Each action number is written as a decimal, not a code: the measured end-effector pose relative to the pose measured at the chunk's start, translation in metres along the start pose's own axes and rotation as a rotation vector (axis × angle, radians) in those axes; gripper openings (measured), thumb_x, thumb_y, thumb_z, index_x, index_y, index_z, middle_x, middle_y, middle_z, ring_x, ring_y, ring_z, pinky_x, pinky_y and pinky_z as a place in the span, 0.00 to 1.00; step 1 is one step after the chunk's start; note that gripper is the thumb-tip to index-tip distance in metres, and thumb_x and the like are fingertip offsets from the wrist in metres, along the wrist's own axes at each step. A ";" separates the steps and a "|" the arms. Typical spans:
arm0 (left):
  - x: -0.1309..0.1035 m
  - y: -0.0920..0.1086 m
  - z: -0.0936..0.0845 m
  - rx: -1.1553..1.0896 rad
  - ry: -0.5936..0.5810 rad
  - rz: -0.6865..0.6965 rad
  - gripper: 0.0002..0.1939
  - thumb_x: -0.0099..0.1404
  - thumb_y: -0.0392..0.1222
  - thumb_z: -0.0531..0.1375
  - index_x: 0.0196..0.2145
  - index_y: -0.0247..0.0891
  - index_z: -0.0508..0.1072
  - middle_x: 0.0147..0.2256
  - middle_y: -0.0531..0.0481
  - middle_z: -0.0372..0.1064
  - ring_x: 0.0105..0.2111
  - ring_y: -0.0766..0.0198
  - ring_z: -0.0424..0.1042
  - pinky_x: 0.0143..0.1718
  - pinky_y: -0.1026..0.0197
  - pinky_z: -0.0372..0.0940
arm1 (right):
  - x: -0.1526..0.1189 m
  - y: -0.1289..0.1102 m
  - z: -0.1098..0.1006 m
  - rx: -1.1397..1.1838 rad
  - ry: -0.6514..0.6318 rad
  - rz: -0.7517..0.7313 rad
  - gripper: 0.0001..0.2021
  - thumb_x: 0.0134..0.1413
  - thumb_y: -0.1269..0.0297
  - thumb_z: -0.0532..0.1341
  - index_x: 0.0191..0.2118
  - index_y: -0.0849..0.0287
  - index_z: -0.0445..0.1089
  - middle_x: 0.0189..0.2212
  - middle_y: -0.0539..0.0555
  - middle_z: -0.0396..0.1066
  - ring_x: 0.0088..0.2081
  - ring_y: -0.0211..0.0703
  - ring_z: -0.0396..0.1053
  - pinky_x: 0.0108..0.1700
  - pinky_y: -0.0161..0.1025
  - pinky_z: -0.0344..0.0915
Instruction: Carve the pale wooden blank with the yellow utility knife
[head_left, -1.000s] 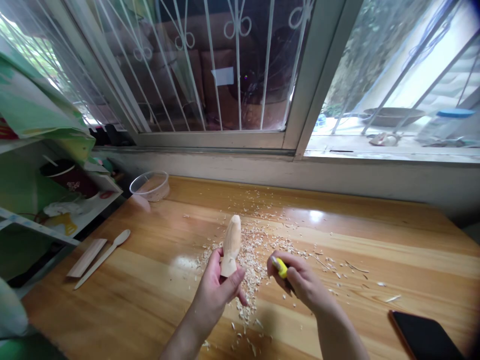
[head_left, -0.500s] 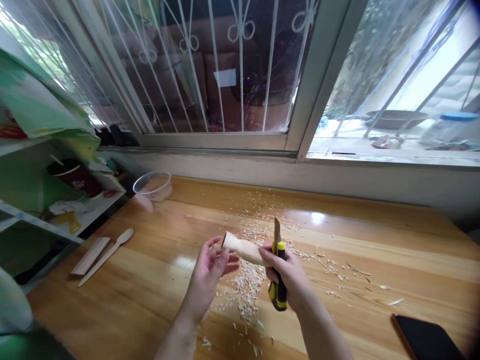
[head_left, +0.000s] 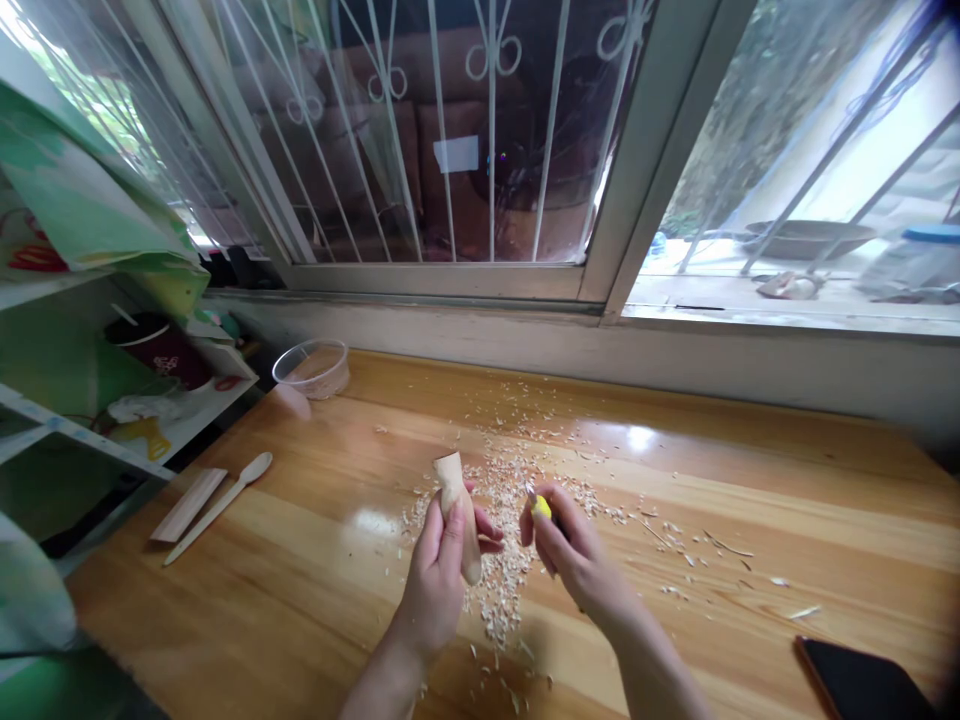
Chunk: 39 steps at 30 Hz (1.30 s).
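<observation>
A pale, partly carved piece of wood (head_left: 450, 480), narrowed near its upper end, stands tilted in my left hand (head_left: 441, 570). My left fingers wrap round its lower half. To the right, my right hand (head_left: 574, 545) is closed on a utility knife (head_left: 541, 507). Only a bit of the knife's yellow body and a short stretch of blade show; the rest is hidden by my fingers. The blade is apart from the wood. Pale wood shavings (head_left: 506, 575) lie scattered on the table beneath and between both hands.
On the wooden table (head_left: 300, 630), a wooden spoon (head_left: 217, 508) and a flat wood strip (head_left: 187, 505) lie at left. A clear plastic bowl (head_left: 311, 370) sits at the back left. A dark phone (head_left: 862, 680) rests at front right. Shelves (head_left: 202, 420) border the left side.
The wood has turned from lying sideways between both hands to upright in my left hand. My right hand has let go of it and turned the knife, whose blade no longer points up.
</observation>
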<state>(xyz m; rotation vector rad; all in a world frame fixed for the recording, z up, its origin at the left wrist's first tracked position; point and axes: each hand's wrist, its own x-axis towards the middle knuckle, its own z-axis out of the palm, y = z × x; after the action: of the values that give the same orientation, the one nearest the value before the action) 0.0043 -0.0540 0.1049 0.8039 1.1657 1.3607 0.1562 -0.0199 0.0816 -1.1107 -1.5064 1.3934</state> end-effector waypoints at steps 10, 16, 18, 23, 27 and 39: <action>-0.015 -0.002 -0.007 0.080 -0.351 -0.118 0.24 0.61 0.55 0.57 0.49 0.40 0.61 0.21 0.60 0.50 0.19 0.73 0.49 0.21 0.67 0.48 | -0.019 -0.026 -0.011 -0.664 -0.069 -0.333 0.20 0.60 0.45 0.49 0.34 0.56 0.65 0.24 0.49 0.67 0.25 0.37 0.62 0.27 0.35 0.55; -0.019 0.000 -0.006 0.161 -0.372 -0.129 0.23 0.64 0.56 0.53 0.52 0.41 0.59 0.24 0.59 0.51 0.19 0.73 0.49 0.21 0.67 0.46 | -0.018 -0.021 -0.012 -0.710 -0.023 -0.381 0.24 0.58 0.40 0.48 0.32 0.57 0.66 0.23 0.49 0.67 0.23 0.37 0.63 0.26 0.35 0.54; -0.020 0.002 -0.004 0.203 -0.350 -0.125 0.23 0.64 0.57 0.53 0.50 0.40 0.60 0.23 0.59 0.50 0.19 0.73 0.48 0.20 0.67 0.46 | -0.018 -0.021 -0.012 -0.730 0.001 -0.406 0.24 0.58 0.40 0.48 0.31 0.57 0.66 0.22 0.49 0.67 0.22 0.37 0.62 0.25 0.35 0.54; -0.022 0.003 0.002 0.229 -0.278 -0.099 0.25 0.63 0.59 0.53 0.49 0.38 0.60 0.22 0.60 0.48 0.18 0.73 0.45 0.18 0.67 0.44 | -0.016 -0.024 -0.009 -0.795 0.050 -0.486 0.23 0.60 0.43 0.47 0.30 0.58 0.66 0.21 0.50 0.68 0.21 0.36 0.63 0.24 0.34 0.53; -0.023 0.004 0.005 0.227 -0.227 -0.109 0.25 0.62 0.60 0.53 0.48 0.39 0.61 0.22 0.59 0.49 0.18 0.73 0.45 0.18 0.67 0.44 | -0.015 -0.023 -0.008 -0.836 0.061 -0.498 0.21 0.61 0.47 0.48 0.31 0.57 0.67 0.21 0.51 0.69 0.21 0.36 0.63 0.25 0.34 0.53; -0.029 0.004 0.011 0.158 -0.198 -0.146 0.26 0.61 0.61 0.54 0.49 0.42 0.59 0.22 0.60 0.52 0.17 0.74 0.49 0.19 0.68 0.47 | -0.015 -0.024 -0.010 -0.780 0.024 -0.486 0.22 0.60 0.45 0.48 0.32 0.58 0.67 0.22 0.51 0.68 0.22 0.37 0.63 0.25 0.34 0.54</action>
<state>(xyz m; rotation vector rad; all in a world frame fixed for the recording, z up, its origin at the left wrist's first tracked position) 0.0176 -0.0793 0.1162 0.9253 1.1618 1.0540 0.1685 -0.0315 0.1067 -1.0698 -2.1954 0.4494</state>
